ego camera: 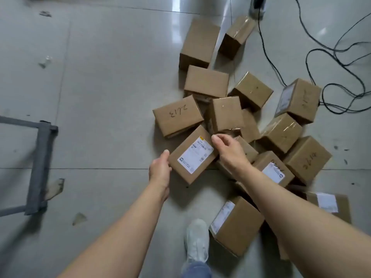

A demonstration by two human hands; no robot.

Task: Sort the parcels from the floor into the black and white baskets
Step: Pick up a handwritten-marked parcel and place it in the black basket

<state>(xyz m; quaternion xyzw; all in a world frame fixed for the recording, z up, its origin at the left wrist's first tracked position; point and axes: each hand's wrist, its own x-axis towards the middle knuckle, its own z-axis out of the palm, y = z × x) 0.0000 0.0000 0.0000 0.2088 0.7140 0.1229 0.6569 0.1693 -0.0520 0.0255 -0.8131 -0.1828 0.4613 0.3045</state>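
Several brown cardboard parcels lie in a loose heap on the tiled floor. One with a white shipping label (193, 155) lies at the near left of the heap. My left hand (160, 171) presses against its left edge, fingers curled under it. My right hand (228, 149) touches its upper right corner, thumb on top. Whether the parcel is off the floor I cannot tell. Behind it lies a parcel marked 2613 (178, 115). No black or white basket is in view.
A grey metal frame (40, 163) stands at the left. Black cables (337, 57) snake across the floor at the upper right. My white shoe (197, 239) is planted just in front of the heap, beside a labelled parcel (236, 223). Bits of tape litter the tiles.
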